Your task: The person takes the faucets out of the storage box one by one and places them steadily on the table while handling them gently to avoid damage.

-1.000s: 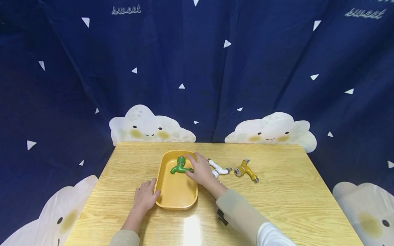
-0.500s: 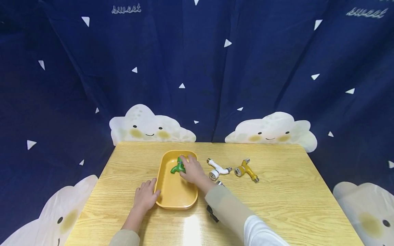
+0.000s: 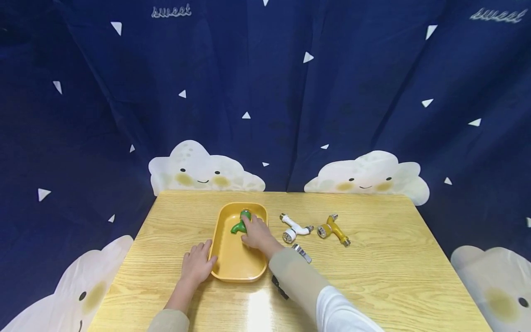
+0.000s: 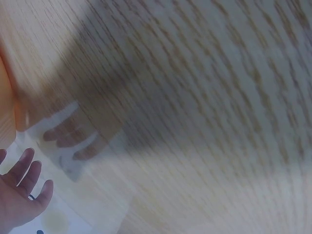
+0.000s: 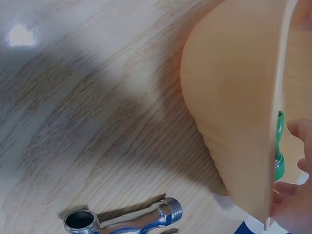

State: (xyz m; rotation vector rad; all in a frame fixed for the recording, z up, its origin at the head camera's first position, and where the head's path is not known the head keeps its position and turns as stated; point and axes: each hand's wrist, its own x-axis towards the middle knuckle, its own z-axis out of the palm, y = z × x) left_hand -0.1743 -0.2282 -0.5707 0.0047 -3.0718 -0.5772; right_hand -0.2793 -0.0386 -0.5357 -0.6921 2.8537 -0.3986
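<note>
A green faucet [image 3: 239, 226] lies in the upper part of the yellow tray [image 3: 240, 279]. My right hand [image 3: 259, 237] reaches over the tray's right rim and holds the faucet, fingers bent over its right side; the palm hides part of it. In the right wrist view, the faucet [image 5: 279, 151] shows between the thumb and fingers of the right hand [image 5: 297, 180], just beyond the rim. My left hand [image 3: 197, 263] rests against the tray's left side, thumb at the rim. At the corner of the left wrist view, the left hand [image 4: 22, 192] shows relaxed, spread fingers.
Right of the tray lie a white faucet [image 3: 295, 229] and a yellow faucet [image 3: 333, 229]. A chrome faucet [image 3: 302, 252] is partly hidden by my right sleeve. A blue curtain [image 3: 286, 92] with printed clouds hangs behind the wooden table [image 3: 386, 276].
My right hand has moved left into the tray, and its fingers have come down over the green faucet. The white and chrome faucets are less covered by the arm. My left hand stays put.
</note>
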